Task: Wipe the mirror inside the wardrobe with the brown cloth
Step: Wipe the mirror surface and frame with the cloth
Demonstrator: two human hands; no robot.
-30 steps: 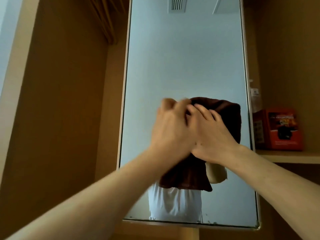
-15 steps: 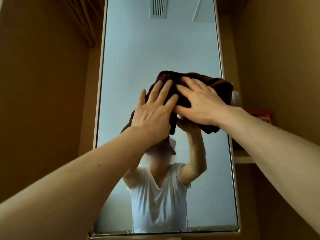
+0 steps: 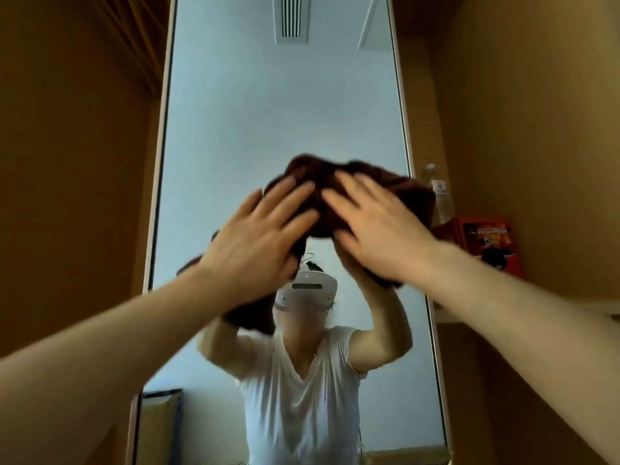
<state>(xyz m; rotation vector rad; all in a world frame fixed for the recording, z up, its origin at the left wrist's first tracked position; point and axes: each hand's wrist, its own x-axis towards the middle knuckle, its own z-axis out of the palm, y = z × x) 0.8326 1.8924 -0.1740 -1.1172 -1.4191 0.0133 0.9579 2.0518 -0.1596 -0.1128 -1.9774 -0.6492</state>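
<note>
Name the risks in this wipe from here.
The brown cloth reaches past the right edge of the mirror, close to a clear bottle; a wider stroke might knock it over. The left hand and right hand press with flat fingers only, so the bunched cloth may slip down.

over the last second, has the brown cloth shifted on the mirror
Yes. The brown cloth moved up and right: a second ago it stopped short of the right edge of the mirror, now its end overlaps that edge by the bottle.
</note>
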